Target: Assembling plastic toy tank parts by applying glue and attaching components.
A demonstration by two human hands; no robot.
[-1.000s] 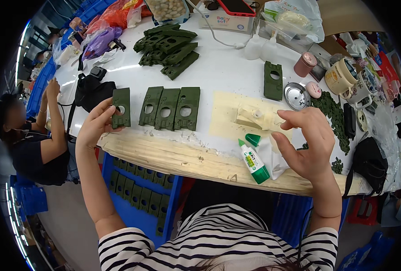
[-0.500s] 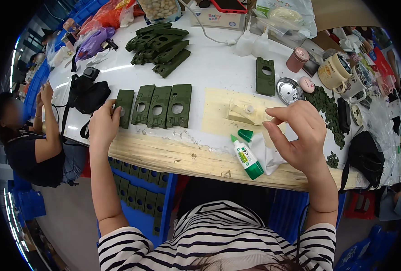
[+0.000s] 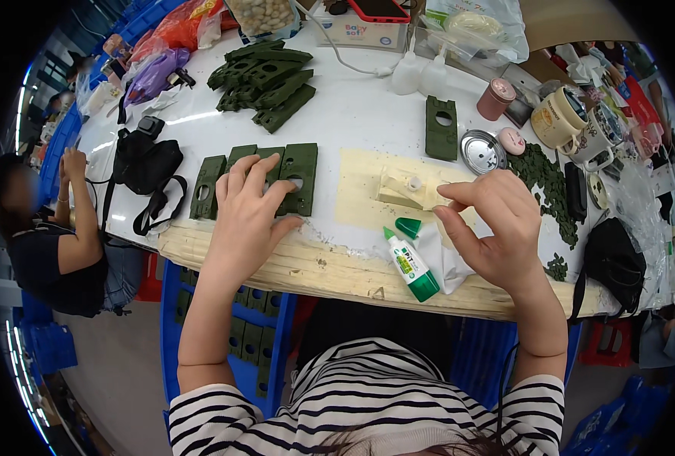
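Left grip (image 3: 250,205), fingers parted and nothing visibly clasped, arches over a row of dark-green, flat rectangular plastic-looking plates (image 3: 305,161). Right grip (image 3: 497,222), right of the row, nearly pinches; contents cannot be told. Dragging fingers could skew the row. Versus the earlier frame, the left grip sits farther right.

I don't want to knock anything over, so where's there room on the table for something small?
The table has a bare patch between the green pile and the lone green part, beyond the yellow sheet. It's crowded on the right, with mugs and green bits, and at the front, around the glue.
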